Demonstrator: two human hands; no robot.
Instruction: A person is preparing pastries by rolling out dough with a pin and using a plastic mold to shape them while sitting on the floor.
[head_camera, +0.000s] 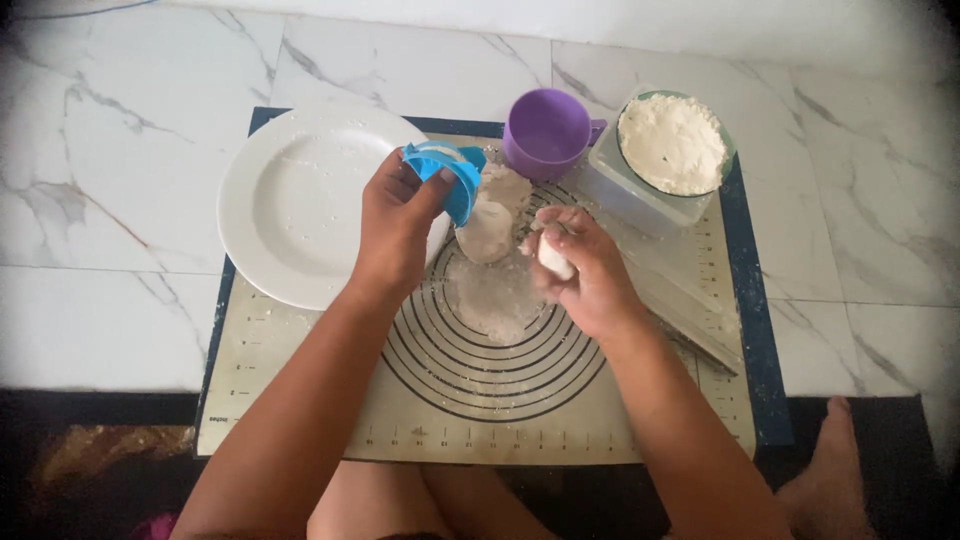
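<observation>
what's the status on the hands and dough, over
Left hand gripping blue dumpling press, folded. Right hand closed on small dough piece. Dough lump on mat between hands. Nothing in the way.

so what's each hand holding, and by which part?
Left hand: blue dumpling press, gripped at its folded lower edge. Right hand: small dough piece, pinched in the fingers.

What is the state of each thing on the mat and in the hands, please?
left hand: closed around the blue dumpling press.
blue dumpling press: held up, folded partly shut.
right hand: curled around a small dough piece.
small dough piece: held, off the mat.
dough lump: lying on the mat, floured.
white plate: no food, dusted with crumbs.
purple cup: upright.
flour bowl: full of flour.
baking mat: flat, floured.
</observation>
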